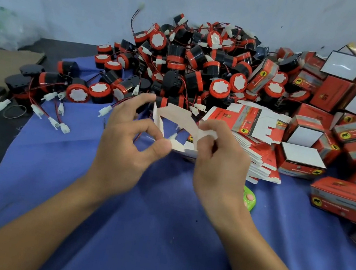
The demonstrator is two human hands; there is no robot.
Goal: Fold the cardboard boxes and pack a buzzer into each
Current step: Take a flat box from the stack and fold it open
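Both hands hold one unfolded cardboard box (176,117) above the blue cloth, its white inner side facing me. My left hand (130,136) pinches a flap at the box's left end between thumb and fingers. My right hand (218,150) grips the right end with curled fingers. Behind lies a big heap of red and black buzzers (183,65) with red wires and white plugs. A stack of flat red boxes (256,133) lies just right of my hands.
Folded red boxes (348,129) are piled at the right, some showing white flaps. A green and pink object (249,198) lies by my right wrist. The blue cloth (158,225) covers the table; brown cardboard (2,60) and a rubber band (16,111) lie at left.
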